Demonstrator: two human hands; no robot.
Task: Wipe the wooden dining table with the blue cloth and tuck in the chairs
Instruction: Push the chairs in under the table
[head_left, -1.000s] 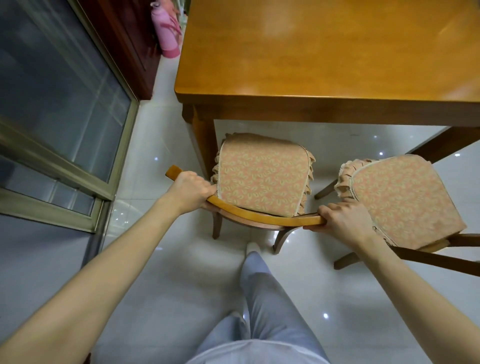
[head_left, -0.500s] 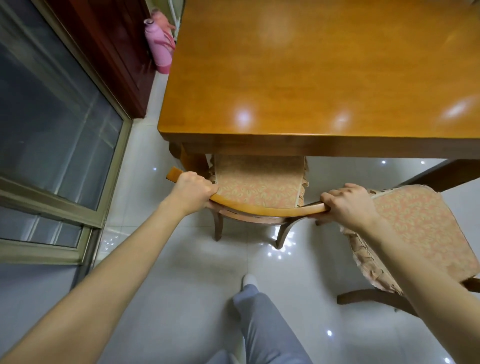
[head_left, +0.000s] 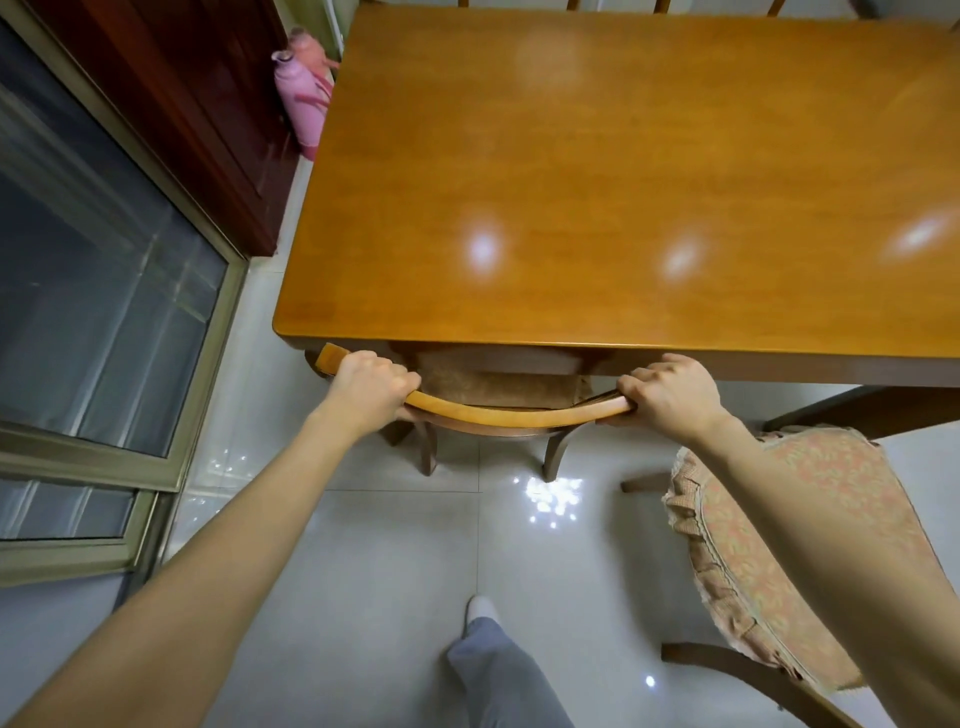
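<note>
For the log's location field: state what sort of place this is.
Probably a home dining area: a wooden dining table, a cushioned chair tucked under it, a second cushioned chair beside, a glossy tiled floor and a sliding glass door.

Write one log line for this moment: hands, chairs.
left hand: grips backrest | right hand: grips backrest | seat: mostly under table | second chair: not tucked

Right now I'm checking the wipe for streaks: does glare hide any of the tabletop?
Head view: three bright glare spots wash out patches of the table toward its near edge, with a fainter one farther back; the rest is evenly lit and unblurred.
</note>
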